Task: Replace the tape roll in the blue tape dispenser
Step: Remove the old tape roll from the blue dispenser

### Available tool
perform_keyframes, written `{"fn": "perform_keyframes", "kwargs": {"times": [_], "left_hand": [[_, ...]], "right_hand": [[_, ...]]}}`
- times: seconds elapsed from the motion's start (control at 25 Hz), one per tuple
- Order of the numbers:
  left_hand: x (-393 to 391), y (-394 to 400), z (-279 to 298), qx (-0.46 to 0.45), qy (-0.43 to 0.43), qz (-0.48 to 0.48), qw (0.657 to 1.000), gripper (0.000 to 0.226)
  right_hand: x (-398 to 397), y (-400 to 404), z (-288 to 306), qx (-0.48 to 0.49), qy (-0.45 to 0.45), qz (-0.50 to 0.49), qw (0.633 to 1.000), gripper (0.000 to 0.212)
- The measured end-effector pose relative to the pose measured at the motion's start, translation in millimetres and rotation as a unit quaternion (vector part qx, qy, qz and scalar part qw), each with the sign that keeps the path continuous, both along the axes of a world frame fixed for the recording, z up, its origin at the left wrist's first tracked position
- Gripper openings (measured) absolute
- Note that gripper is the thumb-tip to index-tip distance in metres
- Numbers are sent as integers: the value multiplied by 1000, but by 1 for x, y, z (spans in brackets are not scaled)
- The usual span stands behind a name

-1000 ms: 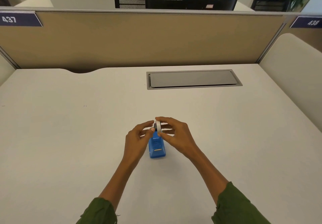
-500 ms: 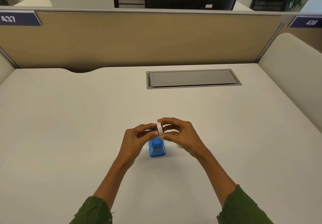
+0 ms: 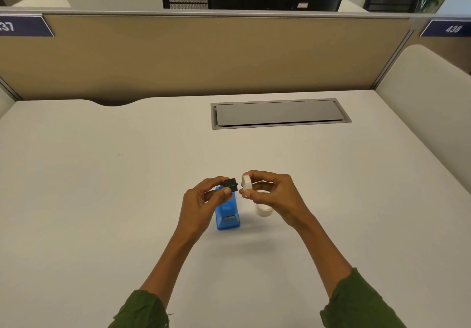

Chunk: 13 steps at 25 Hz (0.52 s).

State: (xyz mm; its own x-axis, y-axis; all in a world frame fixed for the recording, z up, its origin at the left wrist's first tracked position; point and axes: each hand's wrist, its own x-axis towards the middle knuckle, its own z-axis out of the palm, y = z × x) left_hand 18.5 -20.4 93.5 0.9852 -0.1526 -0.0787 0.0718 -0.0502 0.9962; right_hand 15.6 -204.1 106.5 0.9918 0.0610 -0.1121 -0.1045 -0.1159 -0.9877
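The blue tape dispenser (image 3: 227, 215) stands on the white desk, partly behind my left hand. My left hand (image 3: 204, 200) pinches a small black spool core (image 3: 231, 185) above the dispenser's far end. My right hand (image 3: 274, 195) pinches a white tape roll (image 3: 246, 182), held on edge just right of the core, a small gap between them. A second, clear tape roll (image 3: 263, 209) lies on the desk right of the dispenser, partly hidden under my right hand.
A grey cable hatch (image 3: 280, 113) is set into the desk (image 3: 102, 200) further back. A tan partition (image 3: 204, 54) closes the far edge, and a cream panel (image 3: 428, 93) stands at the right. Green sleeves cover both forearms.
The hands have pulled apart above the dispenser: the black core has come out of the white roll, the core now left, the roll right. The clear roll on the desk has become visible.
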Motion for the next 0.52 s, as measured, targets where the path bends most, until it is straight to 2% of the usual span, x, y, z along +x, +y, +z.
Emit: {"fn": "perform_keyframes", "kwargs": {"times": [0.16,0.32,0.52], "left_hand": [[0,3,-4,26,-2,7,1000,22],[-3,2,-1,30,10,34,999,22],[-2,4,2,13,21,58,998,20]], "right_hand": [[10,-5,-8,-27,-21,-60,998,43],[37,-8,-33,-150,-27,-127,980,45],[61,-1,-65,-246,-7,-106,963,43]]}}
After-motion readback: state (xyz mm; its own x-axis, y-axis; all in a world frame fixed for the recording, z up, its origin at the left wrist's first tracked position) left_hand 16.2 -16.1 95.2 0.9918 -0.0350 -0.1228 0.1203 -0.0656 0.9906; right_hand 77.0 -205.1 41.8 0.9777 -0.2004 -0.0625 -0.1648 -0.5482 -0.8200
